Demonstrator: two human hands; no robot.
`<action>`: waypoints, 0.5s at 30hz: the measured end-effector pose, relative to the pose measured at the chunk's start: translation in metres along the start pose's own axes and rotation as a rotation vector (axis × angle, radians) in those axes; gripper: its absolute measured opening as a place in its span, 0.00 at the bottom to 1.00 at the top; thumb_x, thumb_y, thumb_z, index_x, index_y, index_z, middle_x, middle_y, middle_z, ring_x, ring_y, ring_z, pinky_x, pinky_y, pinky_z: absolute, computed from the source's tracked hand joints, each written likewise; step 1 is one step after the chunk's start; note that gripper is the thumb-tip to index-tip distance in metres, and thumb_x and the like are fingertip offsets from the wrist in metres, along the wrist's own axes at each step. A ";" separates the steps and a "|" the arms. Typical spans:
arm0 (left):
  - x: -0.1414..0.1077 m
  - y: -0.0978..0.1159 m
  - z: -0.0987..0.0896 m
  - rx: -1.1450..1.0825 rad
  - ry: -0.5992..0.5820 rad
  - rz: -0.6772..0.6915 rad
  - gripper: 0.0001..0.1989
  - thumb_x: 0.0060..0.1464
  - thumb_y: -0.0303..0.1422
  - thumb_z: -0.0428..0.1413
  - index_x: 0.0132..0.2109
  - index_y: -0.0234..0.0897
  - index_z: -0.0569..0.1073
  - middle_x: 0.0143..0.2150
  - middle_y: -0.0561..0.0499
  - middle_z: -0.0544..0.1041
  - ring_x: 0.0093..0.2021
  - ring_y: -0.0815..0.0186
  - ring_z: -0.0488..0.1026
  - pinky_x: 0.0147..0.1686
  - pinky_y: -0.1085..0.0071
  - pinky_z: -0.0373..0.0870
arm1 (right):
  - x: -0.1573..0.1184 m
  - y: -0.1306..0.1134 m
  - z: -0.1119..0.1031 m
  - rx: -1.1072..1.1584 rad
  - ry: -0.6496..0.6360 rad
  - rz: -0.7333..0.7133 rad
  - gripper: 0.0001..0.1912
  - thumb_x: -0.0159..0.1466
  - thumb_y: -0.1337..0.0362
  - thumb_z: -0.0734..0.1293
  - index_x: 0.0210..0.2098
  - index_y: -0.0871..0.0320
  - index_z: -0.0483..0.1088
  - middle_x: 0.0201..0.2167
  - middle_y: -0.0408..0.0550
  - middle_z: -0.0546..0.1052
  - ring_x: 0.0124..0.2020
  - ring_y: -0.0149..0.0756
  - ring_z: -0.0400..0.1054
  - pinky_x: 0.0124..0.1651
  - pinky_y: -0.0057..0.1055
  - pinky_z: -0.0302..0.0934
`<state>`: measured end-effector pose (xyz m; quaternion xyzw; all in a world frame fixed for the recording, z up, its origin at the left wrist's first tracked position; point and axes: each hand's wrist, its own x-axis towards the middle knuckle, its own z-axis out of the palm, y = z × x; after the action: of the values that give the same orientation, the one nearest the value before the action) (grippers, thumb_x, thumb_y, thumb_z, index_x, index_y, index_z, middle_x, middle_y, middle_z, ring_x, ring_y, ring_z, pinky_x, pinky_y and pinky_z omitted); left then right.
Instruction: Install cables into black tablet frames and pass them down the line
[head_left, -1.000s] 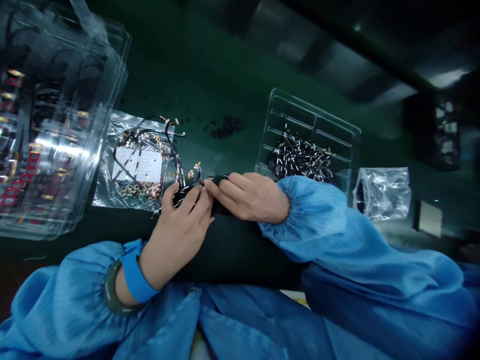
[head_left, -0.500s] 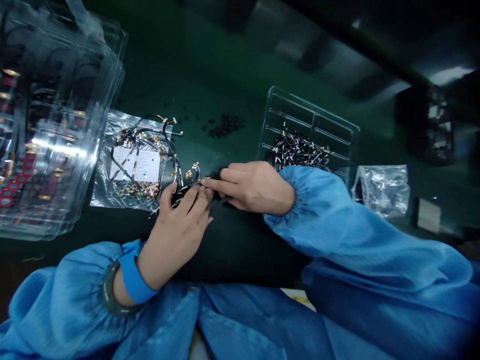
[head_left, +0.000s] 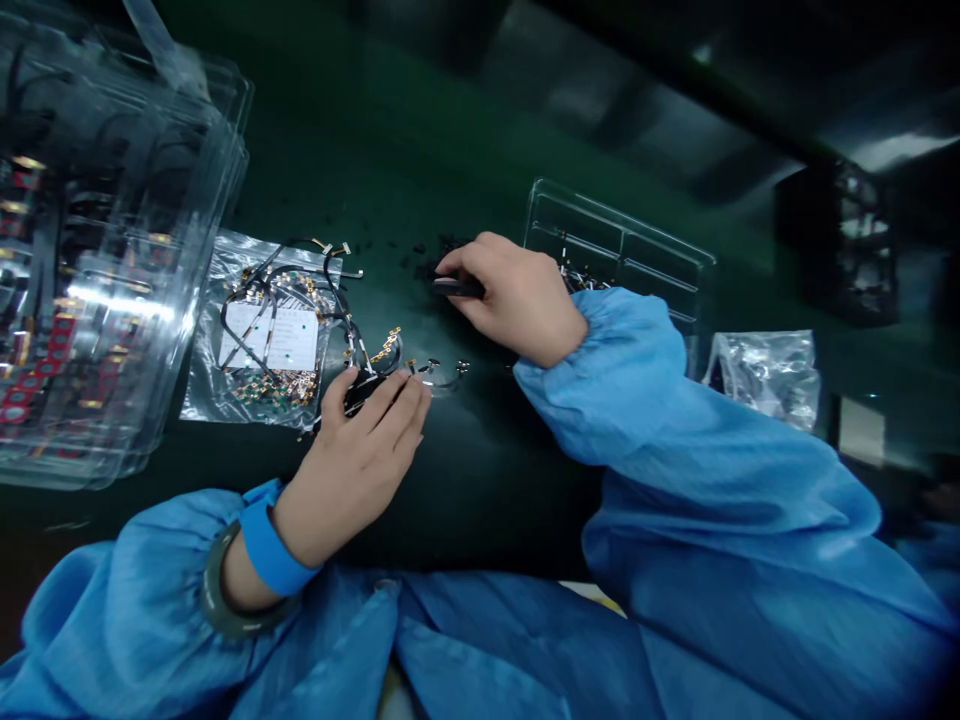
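My left hand (head_left: pixel 367 450) rests palm down with bent fingers over a dark bundle of flex cables (head_left: pixel 362 388), thumb on one side and fingers on the other. A curved flex cable (head_left: pixel 448 384) with small connectors pokes out beyond its fingertips. Between thumb and fingers, my right hand (head_left: pixel 517 298) grips a slim black tool (head_left: pixel 459 287), whose exact kind I cannot make out. Its fingertips are at the near edge of a pile of tiny black pieces (head_left: pixel 424 270), partly hidden by the hand.
On the left, clear plastic trays (head_left: pixel 150 400) with parts are stacked beside a clear bag (head_left: pixel 206 385) bearing a label (head_left: pixel 296 340), loose cables and small gold parts. A compartment tray (head_left: pixel 660 250) with dark pieces stands behind my right forearm. Farther right lies another clear bag (head_left: pixel 772 375).
My right hand has moved from beside the left fingertips, up and right to the pile of black pieces. The curved cable end near the left fingers is now uncovered. My left hand has barely moved.
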<state>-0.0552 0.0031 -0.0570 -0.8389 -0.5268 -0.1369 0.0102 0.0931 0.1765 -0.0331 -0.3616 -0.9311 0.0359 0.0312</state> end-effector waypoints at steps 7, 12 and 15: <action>-0.001 -0.002 0.001 -0.023 -0.013 0.026 0.18 0.63 0.27 0.46 0.57 0.28 0.68 0.58 0.41 0.72 0.60 0.56 0.65 0.59 0.48 0.55 | 0.009 -0.005 0.003 -0.113 -0.056 -0.042 0.17 0.68 0.63 0.53 0.43 0.64 0.71 0.40 0.56 0.74 0.35 0.39 0.68 0.30 0.31 0.49; 0.000 -0.004 0.001 -0.046 -0.006 0.027 0.17 0.63 0.27 0.47 0.57 0.30 0.69 0.58 0.41 0.72 0.60 0.56 0.66 0.60 0.47 0.55 | 0.001 -0.008 0.001 0.152 -0.099 0.078 0.10 0.60 0.65 0.62 0.38 0.61 0.72 0.36 0.51 0.76 0.35 0.38 0.68 0.33 0.31 0.53; 0.000 -0.003 0.001 -0.038 -0.012 0.016 0.17 0.63 0.28 0.47 0.57 0.31 0.68 0.58 0.42 0.71 0.61 0.54 0.64 0.60 0.47 0.54 | -0.003 -0.007 -0.001 0.244 -0.174 0.223 0.09 0.60 0.63 0.62 0.33 0.60 0.72 0.27 0.46 0.75 0.27 0.34 0.66 0.31 0.30 0.53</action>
<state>-0.0579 0.0046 -0.0583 -0.8440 -0.5172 -0.1418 -0.0078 0.0903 0.1692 -0.0312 -0.4519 -0.8731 0.1828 -0.0099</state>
